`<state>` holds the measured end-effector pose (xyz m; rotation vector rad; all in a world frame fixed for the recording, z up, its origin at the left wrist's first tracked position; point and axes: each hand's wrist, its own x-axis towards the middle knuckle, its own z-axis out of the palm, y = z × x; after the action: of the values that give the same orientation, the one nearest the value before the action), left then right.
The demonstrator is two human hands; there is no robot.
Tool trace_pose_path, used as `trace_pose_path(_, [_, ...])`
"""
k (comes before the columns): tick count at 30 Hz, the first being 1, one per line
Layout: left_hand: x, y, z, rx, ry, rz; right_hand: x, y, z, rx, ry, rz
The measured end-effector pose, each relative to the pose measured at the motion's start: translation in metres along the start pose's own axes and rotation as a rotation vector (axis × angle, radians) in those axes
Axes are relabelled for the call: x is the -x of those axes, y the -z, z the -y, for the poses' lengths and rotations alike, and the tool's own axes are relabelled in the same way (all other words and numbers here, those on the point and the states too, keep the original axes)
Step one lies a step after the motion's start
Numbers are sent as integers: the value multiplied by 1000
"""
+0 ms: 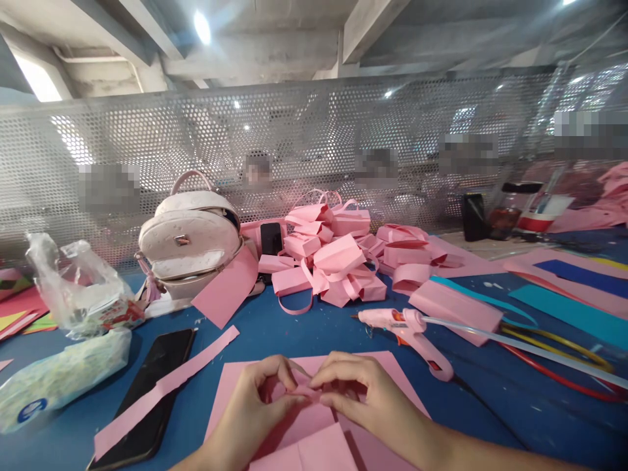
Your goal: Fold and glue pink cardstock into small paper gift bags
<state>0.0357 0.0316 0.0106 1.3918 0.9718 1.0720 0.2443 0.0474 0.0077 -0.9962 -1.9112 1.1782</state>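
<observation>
My left hand [267,399] and my right hand [360,392] meet above a pink sheet [387,369] at the front of the table. Between their pinched fingertips is a small folded piece of pink paper [307,391], mostly hidden by the fingers. Just below my hands lies a folded pink paper piece [314,451], partly cut off by the frame's bottom edge. To the right of my right hand rests a pink hot glue gun [409,330] with a clear glue stick [490,337] sticking out of its rear.
A pile of pink paper bags [338,255] sits behind the hands, beside a white backpack [196,229]. At left are a dark phone [167,353] under a pink strip [171,379], a tissue pack [69,379] and a plastic bag [83,281]. A perforated metal screen [304,124] stands behind.
</observation>
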Motion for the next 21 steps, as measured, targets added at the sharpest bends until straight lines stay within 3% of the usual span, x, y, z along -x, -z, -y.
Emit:
trace_pose_path(11, [5,-5,11,-3,-98,3,-1,-2,3,-14,-78,-90])
trace_pose_path(21, [4,-1,4,-222,-140,20,-2,-3,-2,121,-77,-68])
